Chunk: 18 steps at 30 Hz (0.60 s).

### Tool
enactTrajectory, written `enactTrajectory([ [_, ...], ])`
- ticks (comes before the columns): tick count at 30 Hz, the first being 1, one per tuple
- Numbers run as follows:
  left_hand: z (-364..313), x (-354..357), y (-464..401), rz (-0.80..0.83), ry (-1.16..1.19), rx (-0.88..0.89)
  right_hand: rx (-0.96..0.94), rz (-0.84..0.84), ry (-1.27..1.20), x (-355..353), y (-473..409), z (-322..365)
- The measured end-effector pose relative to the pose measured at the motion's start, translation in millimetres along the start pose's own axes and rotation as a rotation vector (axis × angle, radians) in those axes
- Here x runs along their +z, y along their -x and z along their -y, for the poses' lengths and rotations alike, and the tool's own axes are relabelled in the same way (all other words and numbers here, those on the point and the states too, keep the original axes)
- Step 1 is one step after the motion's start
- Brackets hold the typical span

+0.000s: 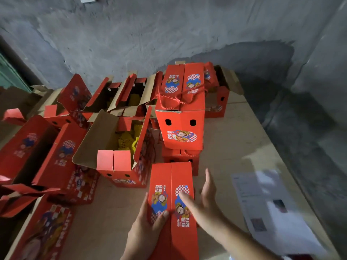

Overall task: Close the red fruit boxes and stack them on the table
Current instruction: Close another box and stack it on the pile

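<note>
Red fruit box (172,209), flaps closed, stood nearest on the table (234,139), the left hand (144,228) gripping its side while the right hand (204,201) hovered above, fingers straight and apart.

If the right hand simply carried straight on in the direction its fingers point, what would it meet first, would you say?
The right hand, open above the closed red box, points away from the person toward the stack of closed boxes. It would probably meet the stack's lower box first, though depth is unclear.
</note>
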<state>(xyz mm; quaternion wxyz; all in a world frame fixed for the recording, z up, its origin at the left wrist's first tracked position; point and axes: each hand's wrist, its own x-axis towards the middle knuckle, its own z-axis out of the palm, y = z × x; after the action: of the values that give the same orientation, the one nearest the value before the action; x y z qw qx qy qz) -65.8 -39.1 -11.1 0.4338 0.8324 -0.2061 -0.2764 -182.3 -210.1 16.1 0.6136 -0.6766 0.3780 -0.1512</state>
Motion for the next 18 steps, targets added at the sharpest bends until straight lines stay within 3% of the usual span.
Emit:
enactTrajectory([
  [2,6,16,12,0.080,0.071,0.032,0.014,0.035,-0.011,10,50,-28],
  [5,-1,41,31,0.132,0.111,0.098,-0.030,-0.166,-0.041,-1,78,-43],
  [7,-17,55,38,0.145,0.122,0.143,-0.069,-0.208,-0.093,-25,81,-35],
  [11,-67,81,28,0.157,0.093,0.328,-0.089,-0.094,-0.148,-79,68,-18],
  [14,-106,103,-1,0.127,0.023,0.492,-0.097,-0.208,-0.161,-112,44,-13],
  [18,-163,118,-49,0.236,0.048,0.466,-0.139,-0.334,-0.152,-147,-18,7],
])
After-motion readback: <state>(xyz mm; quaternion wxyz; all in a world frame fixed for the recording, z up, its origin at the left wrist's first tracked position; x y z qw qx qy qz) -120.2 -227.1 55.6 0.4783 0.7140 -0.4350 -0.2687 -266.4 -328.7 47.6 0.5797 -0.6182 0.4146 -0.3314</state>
